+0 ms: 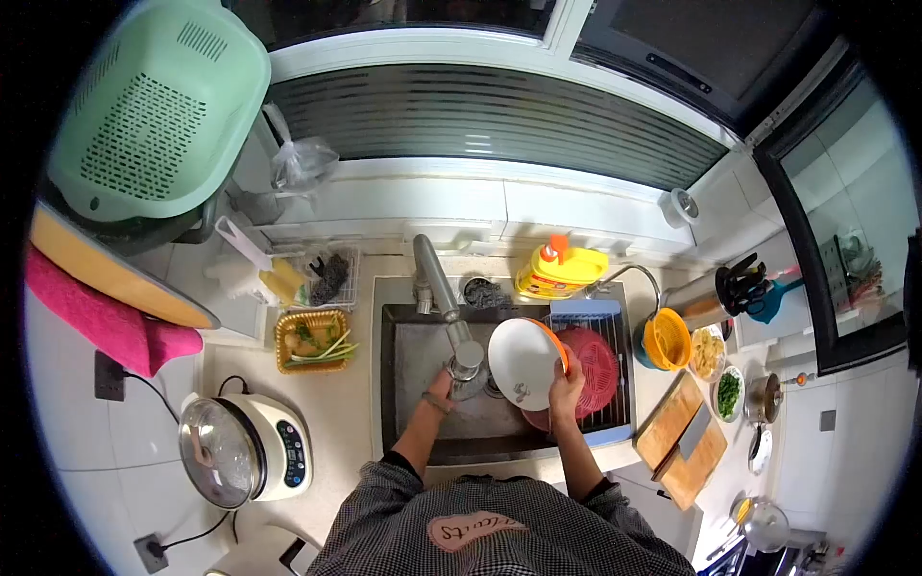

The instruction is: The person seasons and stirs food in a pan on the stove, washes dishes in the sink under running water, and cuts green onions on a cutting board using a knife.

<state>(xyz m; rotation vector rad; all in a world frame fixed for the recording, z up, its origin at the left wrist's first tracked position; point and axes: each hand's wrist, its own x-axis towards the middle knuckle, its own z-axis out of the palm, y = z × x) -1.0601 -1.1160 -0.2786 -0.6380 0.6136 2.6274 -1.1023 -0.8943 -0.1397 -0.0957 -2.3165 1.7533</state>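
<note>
My right hand (566, 391) grips the right rim of a bowl (526, 360), white inside and orange outside. The bowl is tilted over the sink (423, 350), its inside facing me. Under the head of the grey faucet (445, 298) is my left hand (441, 388), apart from the bowl. The faucet head and what looks like running water cover its fingers, so I cannot see whether they are closed. Behind the bowl and my right hand, a red colander (591, 370) sits by the drying rack (618, 384) on the sink's right side.
Yellow detergent bottle (567, 274) stands behind the sink. To the left are a basket of vegetables (315, 344) and an electric cooker (240, 451). On the right, a cleaver (693, 432) lies on a cutting board (706, 461), near an orange bowl (665, 336) and plates of food.
</note>
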